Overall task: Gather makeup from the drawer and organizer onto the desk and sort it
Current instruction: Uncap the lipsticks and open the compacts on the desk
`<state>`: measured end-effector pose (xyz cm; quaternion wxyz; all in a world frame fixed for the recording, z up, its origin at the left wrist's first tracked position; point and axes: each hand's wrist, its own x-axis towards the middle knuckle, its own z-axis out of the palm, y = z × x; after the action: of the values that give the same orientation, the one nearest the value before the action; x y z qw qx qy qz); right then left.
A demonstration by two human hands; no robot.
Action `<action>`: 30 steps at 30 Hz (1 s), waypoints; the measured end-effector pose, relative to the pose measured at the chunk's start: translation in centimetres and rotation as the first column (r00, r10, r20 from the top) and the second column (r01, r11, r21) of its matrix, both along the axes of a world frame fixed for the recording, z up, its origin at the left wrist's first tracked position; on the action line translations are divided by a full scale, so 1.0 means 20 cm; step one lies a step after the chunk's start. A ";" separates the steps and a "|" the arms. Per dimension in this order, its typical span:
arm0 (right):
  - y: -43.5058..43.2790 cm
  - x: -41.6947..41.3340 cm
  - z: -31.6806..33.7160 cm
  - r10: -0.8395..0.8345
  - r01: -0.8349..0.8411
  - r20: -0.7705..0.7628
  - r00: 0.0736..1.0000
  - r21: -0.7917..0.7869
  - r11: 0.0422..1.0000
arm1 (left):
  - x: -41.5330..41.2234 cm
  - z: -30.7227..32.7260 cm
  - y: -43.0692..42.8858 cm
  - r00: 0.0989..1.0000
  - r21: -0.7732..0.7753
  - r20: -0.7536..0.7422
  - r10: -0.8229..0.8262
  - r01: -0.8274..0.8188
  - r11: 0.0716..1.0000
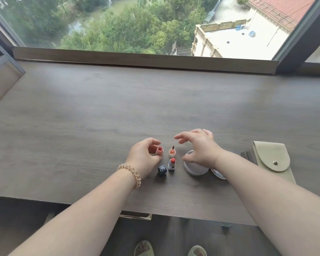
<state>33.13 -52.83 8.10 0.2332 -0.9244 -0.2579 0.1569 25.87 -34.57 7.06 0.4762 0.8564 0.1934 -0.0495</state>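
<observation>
Tube (160, 151), small, pink, red-topped, in left grip (143, 157)

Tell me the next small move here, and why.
Probably set the pink tube down beside the white tube and let go: the left hand pinches it next to that one, in a row behind the open lipstick and dark cap, and the right hand hovers empty.

- A dark wood-grain counter (100, 108) runs wide beneath a large window (137, 21).
- A paler wooden sill (137, 59) lines the counter's far edge, against the glass.
- A dark frame post (301, 30) slants at the right.
- Outside, far below: green trees (118, 28), a pale flat roof (238, 39), a red tiled roof (281, 8).
- Soft daylight lies on the counter.
- A grey floor (174, 237) shows under its near edge.
</observation>
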 end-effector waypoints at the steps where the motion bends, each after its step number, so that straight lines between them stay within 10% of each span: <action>1: -0.03 0.00 0.02 -0.022 0.022 0.003 1.000 0.015 1.000 | 0.00 0.00 0.00 1.000 -0.005 -0.010 -0.001 0.001 1.000; 15: -0.18 -0.20 0.01 0.069 -0.022 0.106 0.992 -0.390 0.920 | -0.03 0.37 -0.06 0.982 -0.067 0.182 0.046 -0.034 0.997; 22: -0.23 -0.18 0.27 -0.296 0.327 -0.161 0.942 0.226 0.918 | -0.09 0.58 -0.12 0.971 -0.149 0.232 0.058 -0.024 0.989; 25: -0.28 -0.19 0.53 -0.218 0.451 -0.449 0.866 0.518 0.727 | -0.10 0.68 -0.19 0.980 -0.269 0.199 -0.018 0.072 0.961; 30: -0.35 -0.25 0.85 -0.023 0.377 -0.473 0.881 0.672 0.637 | -0.13 0.84 -0.41 0.970 -0.575 0.123 -0.209 0.242 0.781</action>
<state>28.09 -59.90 25.19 0.6579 -0.7120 -0.1354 0.2048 23.23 -42.76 23.92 0.7124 0.6855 0.0524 -0.1408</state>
